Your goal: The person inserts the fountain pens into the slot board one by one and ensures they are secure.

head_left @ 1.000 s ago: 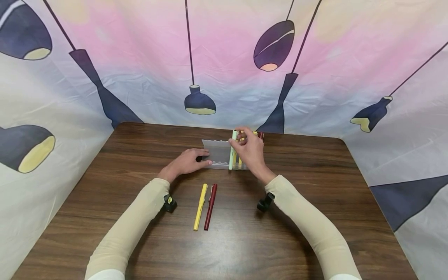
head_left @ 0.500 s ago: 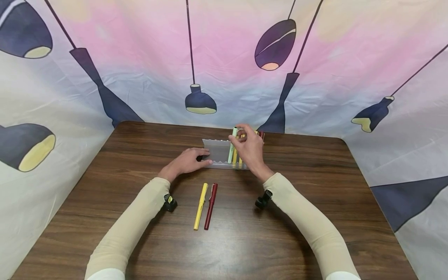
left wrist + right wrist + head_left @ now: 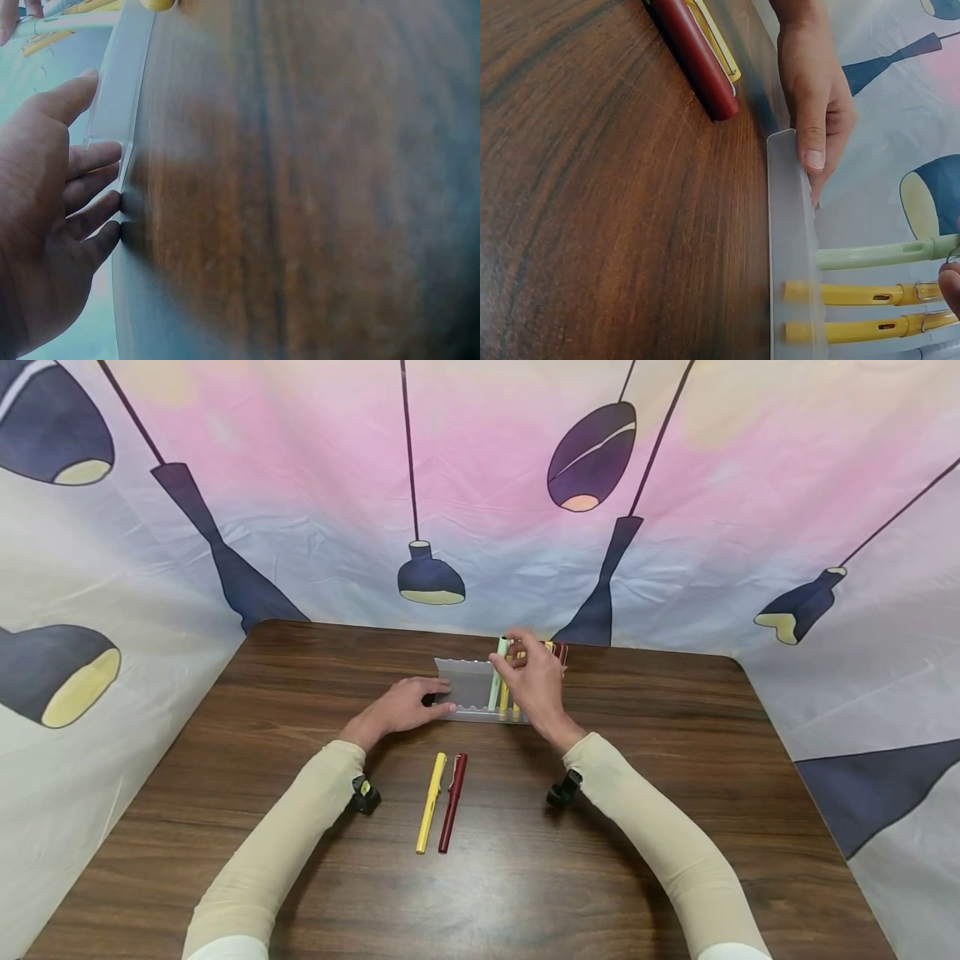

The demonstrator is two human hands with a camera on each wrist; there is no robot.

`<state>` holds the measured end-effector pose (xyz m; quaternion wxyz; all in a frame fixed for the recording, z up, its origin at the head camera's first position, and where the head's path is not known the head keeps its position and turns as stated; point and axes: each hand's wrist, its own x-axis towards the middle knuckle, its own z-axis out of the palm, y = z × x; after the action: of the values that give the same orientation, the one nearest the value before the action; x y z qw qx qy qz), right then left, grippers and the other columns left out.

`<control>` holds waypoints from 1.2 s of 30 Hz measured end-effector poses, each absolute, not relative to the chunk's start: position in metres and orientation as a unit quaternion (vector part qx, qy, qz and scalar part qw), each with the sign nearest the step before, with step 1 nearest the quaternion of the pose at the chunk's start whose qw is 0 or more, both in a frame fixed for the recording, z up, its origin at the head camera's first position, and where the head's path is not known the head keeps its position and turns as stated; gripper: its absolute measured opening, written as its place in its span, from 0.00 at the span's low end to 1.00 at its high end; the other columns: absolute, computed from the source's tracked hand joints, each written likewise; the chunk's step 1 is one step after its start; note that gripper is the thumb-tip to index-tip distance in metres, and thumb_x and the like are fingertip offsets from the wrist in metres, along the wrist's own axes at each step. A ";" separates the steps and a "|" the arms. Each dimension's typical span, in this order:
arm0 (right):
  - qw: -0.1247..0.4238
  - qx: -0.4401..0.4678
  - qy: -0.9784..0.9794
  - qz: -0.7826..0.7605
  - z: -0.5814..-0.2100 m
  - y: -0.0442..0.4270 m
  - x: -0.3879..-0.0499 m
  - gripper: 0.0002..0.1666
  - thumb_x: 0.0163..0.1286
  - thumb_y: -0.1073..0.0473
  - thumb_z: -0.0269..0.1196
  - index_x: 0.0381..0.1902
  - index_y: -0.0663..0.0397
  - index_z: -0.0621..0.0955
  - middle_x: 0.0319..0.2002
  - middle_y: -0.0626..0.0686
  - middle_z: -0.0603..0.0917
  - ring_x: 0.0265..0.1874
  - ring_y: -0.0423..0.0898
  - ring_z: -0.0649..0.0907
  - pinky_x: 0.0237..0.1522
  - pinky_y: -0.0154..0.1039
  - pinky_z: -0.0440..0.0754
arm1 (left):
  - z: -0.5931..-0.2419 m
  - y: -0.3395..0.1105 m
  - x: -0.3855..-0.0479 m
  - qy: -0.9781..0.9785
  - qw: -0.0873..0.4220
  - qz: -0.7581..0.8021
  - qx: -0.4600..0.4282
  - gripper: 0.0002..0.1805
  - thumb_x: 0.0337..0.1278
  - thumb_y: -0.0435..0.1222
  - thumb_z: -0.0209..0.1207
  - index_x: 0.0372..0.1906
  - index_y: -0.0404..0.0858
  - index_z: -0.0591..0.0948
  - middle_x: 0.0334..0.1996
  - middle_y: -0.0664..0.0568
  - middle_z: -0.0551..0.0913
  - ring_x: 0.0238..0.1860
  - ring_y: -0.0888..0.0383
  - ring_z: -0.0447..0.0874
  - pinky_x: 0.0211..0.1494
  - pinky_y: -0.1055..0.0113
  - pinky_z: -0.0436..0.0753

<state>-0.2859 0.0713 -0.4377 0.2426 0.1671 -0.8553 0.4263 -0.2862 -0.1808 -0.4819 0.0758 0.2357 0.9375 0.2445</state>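
The pale green, slender plastic pen (image 3: 494,687) is at the clear plastic stand (image 3: 467,683) with a notched front lip, near the stand's middle. The right hand (image 3: 536,683) pinches it near its upper end, between thumb and fingertips. Its long axis runs front to back across the stand and slopes upward: capped end high toward the back rim, plain end low at the front lip. From the right wrist its lower tip seems to stop at the lip's edge (whether it sits in a notch, I cannot tell), whereas the two yellow plastic pens (image 3: 859,294) just right of it in the stand show their ends through the lip. All three lie roughly parallel.

The pen should be light, stiff and fairly tough, its smooth barrel a little slippery; the capped end looks the best hold, leaving the lower tip free. The stand looks light and thin, apt to slide if pushed. The left hand (image 3: 401,705) rests on the stand's left end, thumb spread apart from gently bent fingers.

In front of the stand, a loose yellow pen (image 3: 429,808) and a glossy dark red pen (image 3: 452,808) lie side by side, clip ends toward it.
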 end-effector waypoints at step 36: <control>0.240 0.208 -0.879 0.355 -0.443 0.072 -0.287 0.26 0.66 0.60 0.70 0.62 0.56 0.82 0.39 0.57 0.90 0.29 0.45 0.89 0.38 0.49 0.86 | -0.484 -0.182 -0.288 0.938 0.069 0.246 0.236 0.36 0.70 0.59 0.56 0.68 0.36 0.78 0.72 0.43 0.73 0.74 0.43 0.67 0.76 0.42 0.63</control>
<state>-0.2874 0.0725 -0.4427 0.2399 0.2076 -0.8794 0.3549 -0.2883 -0.1819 -0.4841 0.0693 0.2360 0.9376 0.2456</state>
